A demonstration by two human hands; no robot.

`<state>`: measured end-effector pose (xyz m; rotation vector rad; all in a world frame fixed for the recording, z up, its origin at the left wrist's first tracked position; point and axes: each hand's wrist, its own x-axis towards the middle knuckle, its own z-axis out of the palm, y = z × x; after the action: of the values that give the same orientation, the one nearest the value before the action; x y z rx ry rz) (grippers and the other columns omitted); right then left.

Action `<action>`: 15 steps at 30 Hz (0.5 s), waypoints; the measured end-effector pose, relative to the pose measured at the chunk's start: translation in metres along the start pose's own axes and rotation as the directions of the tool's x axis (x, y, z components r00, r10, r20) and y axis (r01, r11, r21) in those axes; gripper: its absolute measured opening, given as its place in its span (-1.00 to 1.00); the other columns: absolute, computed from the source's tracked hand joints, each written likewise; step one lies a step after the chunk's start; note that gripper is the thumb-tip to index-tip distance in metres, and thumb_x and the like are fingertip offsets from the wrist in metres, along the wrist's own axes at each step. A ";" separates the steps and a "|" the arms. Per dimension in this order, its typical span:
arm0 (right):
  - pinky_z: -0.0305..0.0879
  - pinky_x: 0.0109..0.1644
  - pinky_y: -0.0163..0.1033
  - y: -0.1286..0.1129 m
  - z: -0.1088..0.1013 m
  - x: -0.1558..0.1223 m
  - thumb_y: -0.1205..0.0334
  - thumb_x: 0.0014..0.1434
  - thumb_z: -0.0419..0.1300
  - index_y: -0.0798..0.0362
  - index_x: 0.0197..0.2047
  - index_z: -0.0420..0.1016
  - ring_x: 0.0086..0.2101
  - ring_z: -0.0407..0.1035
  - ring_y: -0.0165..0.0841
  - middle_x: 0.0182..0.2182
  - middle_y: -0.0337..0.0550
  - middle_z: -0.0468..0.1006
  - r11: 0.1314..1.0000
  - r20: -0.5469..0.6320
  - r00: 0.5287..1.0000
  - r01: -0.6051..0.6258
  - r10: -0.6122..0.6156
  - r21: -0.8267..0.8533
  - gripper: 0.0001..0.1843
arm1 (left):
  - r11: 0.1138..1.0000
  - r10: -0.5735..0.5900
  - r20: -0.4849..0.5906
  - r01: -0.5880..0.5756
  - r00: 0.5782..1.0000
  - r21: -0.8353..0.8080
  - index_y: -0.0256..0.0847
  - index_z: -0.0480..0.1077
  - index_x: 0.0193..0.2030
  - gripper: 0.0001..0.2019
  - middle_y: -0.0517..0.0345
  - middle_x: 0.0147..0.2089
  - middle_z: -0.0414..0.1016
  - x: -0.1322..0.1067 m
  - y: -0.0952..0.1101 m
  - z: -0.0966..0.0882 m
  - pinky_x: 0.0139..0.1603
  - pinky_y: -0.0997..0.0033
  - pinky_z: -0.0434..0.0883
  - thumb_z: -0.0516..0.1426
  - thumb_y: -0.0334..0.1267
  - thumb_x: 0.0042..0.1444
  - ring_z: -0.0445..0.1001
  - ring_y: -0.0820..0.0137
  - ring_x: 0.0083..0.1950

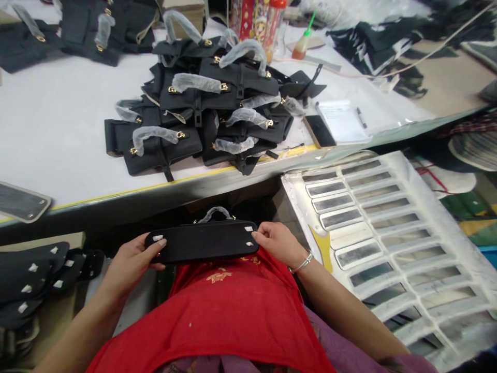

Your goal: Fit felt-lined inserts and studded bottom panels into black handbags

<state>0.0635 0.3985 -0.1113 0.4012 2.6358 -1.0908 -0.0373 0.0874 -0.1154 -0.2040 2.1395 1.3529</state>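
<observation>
Left hand [135, 259] and right hand [276, 239] pinch a black panel's [204, 242] ends — its underside out of sight.

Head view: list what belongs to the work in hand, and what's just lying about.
Likely part of the work:
black piece, in the left hand and right hand
black bags, piled on the table
white-tabbed panels

Probably just lying about:
phone
notepad
pen
</observation>
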 end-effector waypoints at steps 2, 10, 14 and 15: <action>-0.01 -0.48 -0.36 -0.001 0.000 -0.002 0.13 0.13 0.07 0.08 -0.60 0.29 -0.57 0.19 -0.49 -0.63 -0.29 0.35 1.000 0.006 1.000 0.023 -0.023 0.003 -0.68 | 0.999 -0.012 0.015 0.013 1.000 -0.035 -0.24 0.38 -0.21 -0.62 0.19 -0.34 0.37 -0.003 0.003 -0.002 -0.52 0.46 0.50 0.23 -0.04 -0.12 0.37 0.42 -0.35; 0.07 -0.54 -0.35 -0.002 0.003 0.008 -0.13 0.11 -0.02 0.03 -0.61 0.26 -0.58 0.19 -0.41 -0.67 -0.27 0.28 1.000 0.067 0.998 0.012 -0.011 -0.012 -0.54 | 0.992 -0.010 0.002 0.010 1.000 -0.129 -0.32 0.36 -0.32 -0.68 0.13 -0.45 0.41 -0.004 0.002 -0.035 -0.51 0.50 0.46 0.15 -0.05 -0.03 0.43 0.44 -0.43; 0.11 -0.54 -0.34 -0.007 0.003 0.007 -0.17 0.08 -0.01 0.02 -0.62 0.28 -0.59 0.21 -0.39 -0.67 -0.26 0.29 1.000 0.090 0.996 -0.008 0.010 -0.018 -0.53 | 0.999 0.023 0.009 -0.022 1.000 -0.036 -0.32 0.39 -0.36 -0.69 0.18 -0.56 0.36 0.000 -0.006 -0.039 -0.62 0.59 0.35 0.14 -0.05 -0.02 0.36 0.51 -0.56; 0.11 -0.54 -0.34 -0.007 0.004 0.007 -0.18 0.07 -0.01 0.02 -0.61 0.29 -0.59 0.20 -0.39 -0.67 -0.26 0.29 1.000 0.098 0.995 -0.018 0.021 -0.023 -0.53 | 0.999 0.034 0.014 -0.034 0.999 -0.018 -0.31 0.39 -0.38 -0.69 0.21 -0.58 0.33 0.001 -0.007 -0.038 -0.65 0.61 0.31 0.13 -0.04 -0.02 0.33 0.53 -0.59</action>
<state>0.0553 0.3922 -0.1115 0.3587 2.5507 -1.0474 -0.0500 0.0515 -0.1095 -0.1651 2.1283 1.3891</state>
